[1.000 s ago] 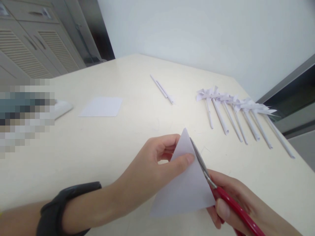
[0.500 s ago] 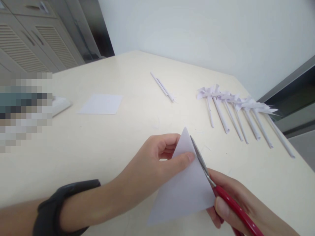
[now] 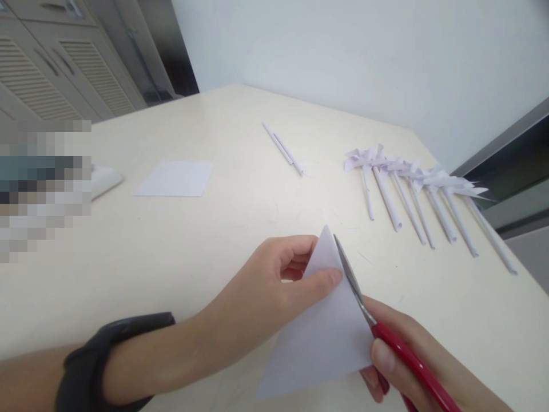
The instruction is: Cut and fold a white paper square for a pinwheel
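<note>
Paper (image 3: 319,343) is sitting just left of the scissors (image 3: 422,369); I'm pinching it in my left hand (image 3: 278,303), thumb on top, while my right hand (image 3: 429,337) is gripping the scissors.

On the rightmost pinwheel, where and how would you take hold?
Probably by its stick, pinched across near the lower end, coming from the near right: that end points this way, bare and apart from the other sticks, while its blades seem to overlap their neighbours. The right hand would first have to put down the scissors.
</note>
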{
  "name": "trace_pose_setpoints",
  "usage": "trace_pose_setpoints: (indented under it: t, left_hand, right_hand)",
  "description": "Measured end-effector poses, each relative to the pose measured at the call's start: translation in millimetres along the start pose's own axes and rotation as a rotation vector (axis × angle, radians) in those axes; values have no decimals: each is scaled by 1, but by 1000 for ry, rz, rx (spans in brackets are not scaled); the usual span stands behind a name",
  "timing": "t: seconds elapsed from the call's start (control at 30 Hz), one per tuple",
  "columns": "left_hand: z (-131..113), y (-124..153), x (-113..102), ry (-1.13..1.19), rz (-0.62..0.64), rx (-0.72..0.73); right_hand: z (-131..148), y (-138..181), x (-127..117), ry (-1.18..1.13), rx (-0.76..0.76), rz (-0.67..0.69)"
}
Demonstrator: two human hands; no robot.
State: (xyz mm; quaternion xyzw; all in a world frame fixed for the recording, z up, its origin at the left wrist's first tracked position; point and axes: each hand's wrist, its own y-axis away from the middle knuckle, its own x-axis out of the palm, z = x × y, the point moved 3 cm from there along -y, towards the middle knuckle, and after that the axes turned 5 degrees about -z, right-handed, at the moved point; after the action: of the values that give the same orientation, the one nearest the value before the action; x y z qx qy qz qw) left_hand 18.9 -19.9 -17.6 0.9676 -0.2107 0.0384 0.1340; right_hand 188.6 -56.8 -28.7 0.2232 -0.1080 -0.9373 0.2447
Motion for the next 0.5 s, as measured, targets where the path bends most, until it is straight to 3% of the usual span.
trace_pose_setpoints:
  t: [0.33, 0.5]
  left_hand:
    - [-3, 1, -2, 6, -40, -6]
    - [-4, 1, -2, 15, -44, -5]
  right_hand:
    - [-6, 6, -1, -141, -20, -5]
    - [0, 3, -4, -71, -37, 33]
